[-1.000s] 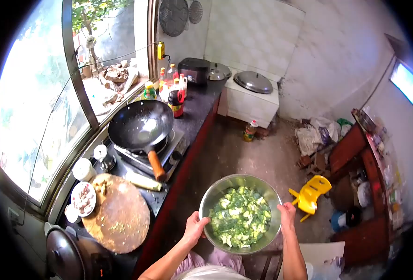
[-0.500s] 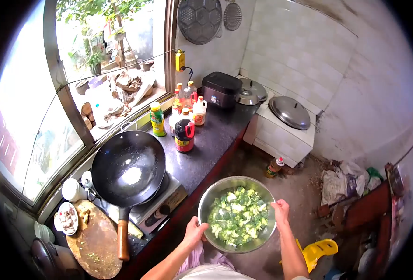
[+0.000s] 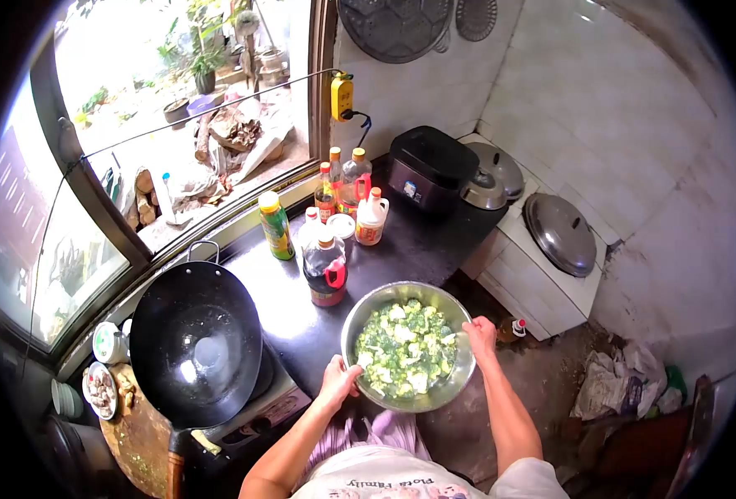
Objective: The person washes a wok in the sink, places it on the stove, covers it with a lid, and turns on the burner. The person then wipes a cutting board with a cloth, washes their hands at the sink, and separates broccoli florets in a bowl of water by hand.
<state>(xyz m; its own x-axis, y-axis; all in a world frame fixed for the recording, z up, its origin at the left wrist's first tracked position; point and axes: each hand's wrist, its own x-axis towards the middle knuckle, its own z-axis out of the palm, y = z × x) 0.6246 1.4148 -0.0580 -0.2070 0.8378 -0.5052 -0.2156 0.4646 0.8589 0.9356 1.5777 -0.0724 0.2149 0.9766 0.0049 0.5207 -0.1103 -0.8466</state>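
In the head view, a steel bowl full of broccoli pieces is held up in front of me, near the counter's front edge. The broccoli appears to sit in water. My left hand grips the rim on the lower left side, thumb on top. On the right side, my right hand is closed on the rim. The fingers underneath the bowl are partly hidden. To the left, a black wok rests on the gas stove, with some wet shine at its bottom.
Sauce bottles stand on the dark counter, with a black rice cooker behind them. A round chopping board and a dish of chopped food lie left. A pot lid covers the tiled stove at the right.
Both hands have carried the bowl slightly up and left, closer to the counter. My view has turned, so the wok appears lower and farther left.
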